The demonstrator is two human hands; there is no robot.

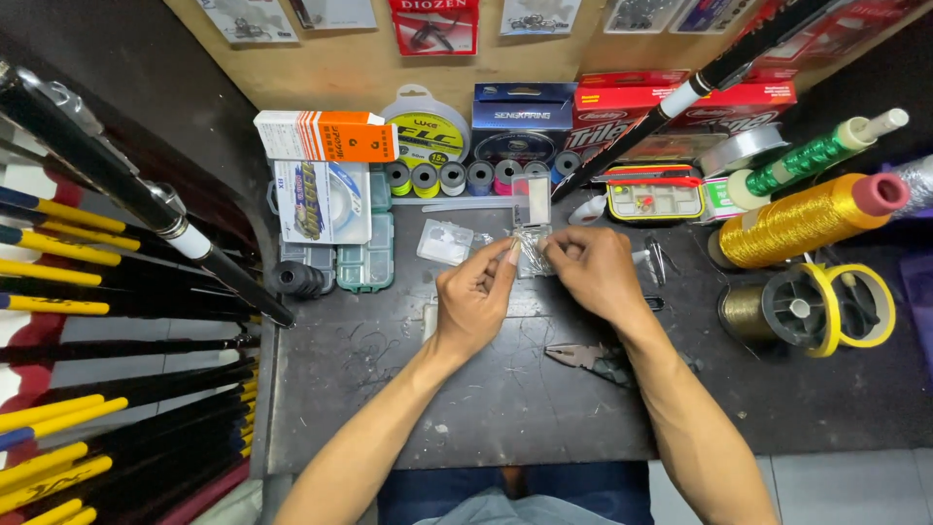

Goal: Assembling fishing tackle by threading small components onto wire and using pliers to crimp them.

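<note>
**Both hands pinching small clear packet over dark worktable**

At 9 o'clock of the hands, black-and-yellow fishing rods (58,262) lie stacked; a teal compartment tackle box (364,262) sits at 10. Left hand (473,301) is pinched, thumb and forefinger grasping the small clear plastic packet (530,251) held just above the dark worktable (486,408), dead centre. Right hand (593,272) grips the same packet from 3 o'clock, fingers curled. Step looks like opening or emptying the packet; next move likely calls for fine fingertip pull, steady counter-hold. Grey-handled pliers (588,357) lie near at 5. Gold thread spool (807,219) at 2, well apart.
</note>
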